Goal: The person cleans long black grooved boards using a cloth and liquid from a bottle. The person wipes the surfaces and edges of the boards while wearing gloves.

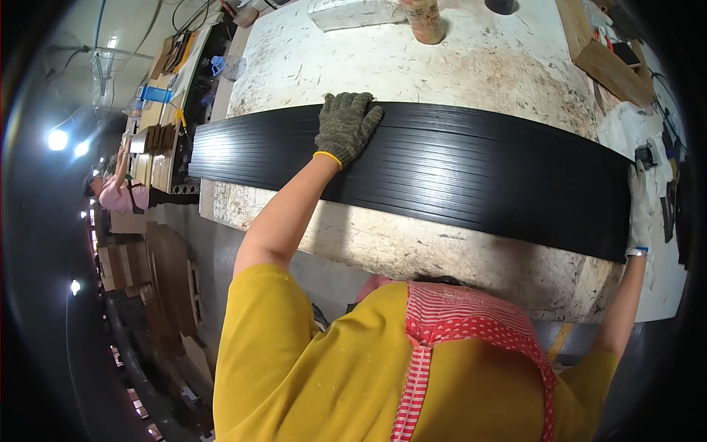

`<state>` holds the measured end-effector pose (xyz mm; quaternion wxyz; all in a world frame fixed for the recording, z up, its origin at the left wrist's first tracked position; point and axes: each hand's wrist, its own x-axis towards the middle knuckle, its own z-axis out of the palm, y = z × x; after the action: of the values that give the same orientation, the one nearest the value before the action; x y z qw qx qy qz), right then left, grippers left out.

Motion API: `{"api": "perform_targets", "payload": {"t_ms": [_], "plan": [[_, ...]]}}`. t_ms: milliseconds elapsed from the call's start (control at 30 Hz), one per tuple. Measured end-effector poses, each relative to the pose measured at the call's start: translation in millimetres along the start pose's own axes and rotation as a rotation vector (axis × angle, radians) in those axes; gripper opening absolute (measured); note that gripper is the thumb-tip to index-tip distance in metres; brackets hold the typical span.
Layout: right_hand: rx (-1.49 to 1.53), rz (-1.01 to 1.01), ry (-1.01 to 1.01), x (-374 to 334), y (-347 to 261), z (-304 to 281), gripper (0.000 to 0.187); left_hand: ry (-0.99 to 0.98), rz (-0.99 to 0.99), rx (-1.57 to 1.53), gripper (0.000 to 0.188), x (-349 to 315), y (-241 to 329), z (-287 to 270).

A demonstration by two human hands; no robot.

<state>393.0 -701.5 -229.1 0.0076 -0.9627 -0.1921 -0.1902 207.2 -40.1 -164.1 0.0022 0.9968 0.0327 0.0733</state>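
Note:
A row of long, glossy black strips (471, 173) lies side by side across the table, its ends at the far left and far right. My left hand (346, 129), in a dark grey-green knit glove with a yellow cuff, rests on top of the strips left of the middle, fingers spread near their far edge. At the right end, my right hand (638, 210) wears a pale glove and has its fingers stretched out along the strip ends, touching them. Its palm side is hidden.
The stained white table (501, 77) carries a wrapped white block (353, 13), a brownish cylinder (423, 20) and a dark cup (501, 6) at the back. A wooden box (607, 62) stands far right, near white cloth (622, 129). Another person (121, 195) works at a left bench.

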Motion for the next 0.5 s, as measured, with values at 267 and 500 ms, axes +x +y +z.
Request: {"api": "perform_targets", "payload": {"t_ms": [267, 500], "plan": [[0.008, 0.108, -0.09, -13, -65, -22, 0.051, 0.012, -0.057, 0.043, 0.033, -5, -12, 1], [0.11, 0.165, 0.229, 28, -156, -69, 0.059, -0.026, -0.075, 0.003, 0.031, -1, -26, 5]]}}
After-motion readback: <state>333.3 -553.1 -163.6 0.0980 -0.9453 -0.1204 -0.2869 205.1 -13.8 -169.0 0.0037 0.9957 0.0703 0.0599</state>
